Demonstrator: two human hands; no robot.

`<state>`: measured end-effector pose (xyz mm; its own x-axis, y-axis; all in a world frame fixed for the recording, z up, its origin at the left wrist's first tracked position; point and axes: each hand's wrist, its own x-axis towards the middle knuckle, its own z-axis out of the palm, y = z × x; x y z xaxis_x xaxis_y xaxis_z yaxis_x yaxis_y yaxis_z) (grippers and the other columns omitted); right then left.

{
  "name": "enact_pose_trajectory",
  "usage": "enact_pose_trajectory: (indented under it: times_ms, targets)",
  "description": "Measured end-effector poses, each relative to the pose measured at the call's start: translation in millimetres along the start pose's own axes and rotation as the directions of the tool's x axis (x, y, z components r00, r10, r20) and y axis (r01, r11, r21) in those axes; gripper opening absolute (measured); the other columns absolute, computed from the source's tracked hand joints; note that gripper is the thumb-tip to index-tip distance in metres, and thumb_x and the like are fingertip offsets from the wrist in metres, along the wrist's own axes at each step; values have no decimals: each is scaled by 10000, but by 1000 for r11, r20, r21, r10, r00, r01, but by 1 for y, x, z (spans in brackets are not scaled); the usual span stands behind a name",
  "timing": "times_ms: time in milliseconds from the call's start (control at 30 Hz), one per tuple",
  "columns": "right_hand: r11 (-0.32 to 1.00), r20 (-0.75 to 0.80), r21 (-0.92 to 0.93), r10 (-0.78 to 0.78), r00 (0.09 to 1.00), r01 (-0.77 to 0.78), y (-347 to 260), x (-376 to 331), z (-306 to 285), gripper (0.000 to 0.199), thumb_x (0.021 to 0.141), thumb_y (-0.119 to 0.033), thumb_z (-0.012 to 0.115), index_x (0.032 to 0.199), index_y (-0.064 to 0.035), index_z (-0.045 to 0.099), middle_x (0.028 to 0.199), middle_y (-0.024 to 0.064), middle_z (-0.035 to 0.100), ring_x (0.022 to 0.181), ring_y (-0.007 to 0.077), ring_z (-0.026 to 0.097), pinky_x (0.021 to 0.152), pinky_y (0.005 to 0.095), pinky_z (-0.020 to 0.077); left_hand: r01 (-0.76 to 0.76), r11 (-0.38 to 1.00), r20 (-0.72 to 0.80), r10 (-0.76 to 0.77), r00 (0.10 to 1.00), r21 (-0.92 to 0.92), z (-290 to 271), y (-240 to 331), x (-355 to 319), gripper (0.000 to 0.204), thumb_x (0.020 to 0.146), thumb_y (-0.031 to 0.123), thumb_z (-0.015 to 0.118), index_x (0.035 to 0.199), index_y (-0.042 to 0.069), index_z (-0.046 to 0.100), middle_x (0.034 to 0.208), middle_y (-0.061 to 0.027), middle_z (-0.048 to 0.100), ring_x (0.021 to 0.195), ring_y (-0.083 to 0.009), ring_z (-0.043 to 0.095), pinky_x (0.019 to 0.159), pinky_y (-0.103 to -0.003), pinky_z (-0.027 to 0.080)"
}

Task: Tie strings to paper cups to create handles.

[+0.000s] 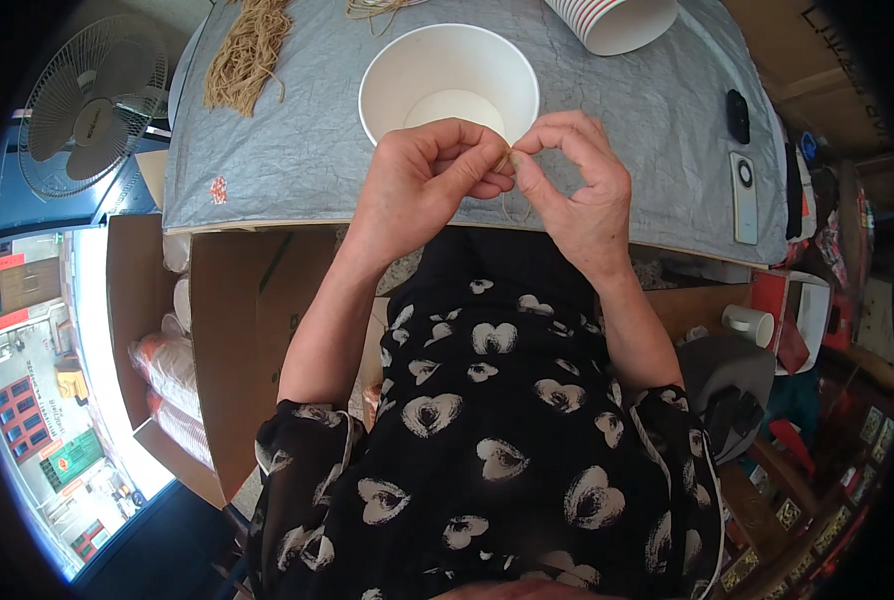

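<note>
My left hand [414, 185] and my right hand [582, 190] meet just over the table's near edge, fingertips almost touching. Between them is a thin light-tan string [508, 160], pinched by thumb and forefinger on each side. A fine strand of it hangs below the fingers; its far end is too thin to follow. Right behind my hands stands a white paper tub [449, 60], open at the top, with nothing visible inside. My left fingers hide part of its near rim. At the back left of the table lies a bundle of tan strings [247, 58].
A grey cloth [297, 150] covers the table. Stacked red-striped paper tubs [617, 22] lie at the back right, and looped string [379, 8] behind the tub. A phone [744, 198] and black object [737, 117] sit right. A fan [95, 110] and cardboard box [232, 350] stand left.
</note>
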<state>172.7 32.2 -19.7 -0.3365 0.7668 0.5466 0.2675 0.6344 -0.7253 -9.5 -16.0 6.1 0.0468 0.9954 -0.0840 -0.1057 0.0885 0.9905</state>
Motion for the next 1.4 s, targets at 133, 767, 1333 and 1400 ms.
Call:
enact_pose_trajectory:
  times_ms: [133, 767, 1333, 1400]
  targets:
    - [965, 7, 223, 138, 990, -136, 5, -5, 3, 104, 809, -14, 724, 897, -32, 670, 925, 28, 651, 903, 165, 614, 851, 311, 477, -15, 999, 24, 16, 1000, -30, 0, -1, -2, 186, 974, 29, 644, 1122, -83, 627, 982, -142, 731, 924, -188, 733, 829, -280, 613]
    - [867, 215, 367, 274, 937, -338, 11, -4, -7, 87, 900, -63, 669, 955, 3, 664, 942, 28, 663, 877, 118, 609, 836, 291, 481, -55, 995, 2, 55, 999, 83, 6, -4, 2, 242, 916, -17, 691, 1121, -40, 564, 906, -123, 731, 899, -163, 734, 788, -257, 592]
    - [678, 283, 555, 390, 876, -481, 16, -5, -11, 159, 931, -141, 695, 978, 10, 703, 859, -19, 665, 782, 62, 593, 750, 230, 486, -75, 992, -9, 76, 997, 100, 10, 1, 2, 187, 927, -28, 677, 1083, -41, 574, 928, -110, 723, 915, -163, 731, 818, -256, 591]
    - [689, 213, 555, 424, 880, -466, 25, -6, -11, 146, 930, -131, 694, 970, 9, 701, 856, -27, 658, 784, 56, 585, 748, 224, 479, -68, 993, -9, 70, 998, 93, 8, -2, 1, 185, 931, -26, 674, 1086, -41, 575, 930, -110, 722, 916, -162, 730, 822, -256, 590]
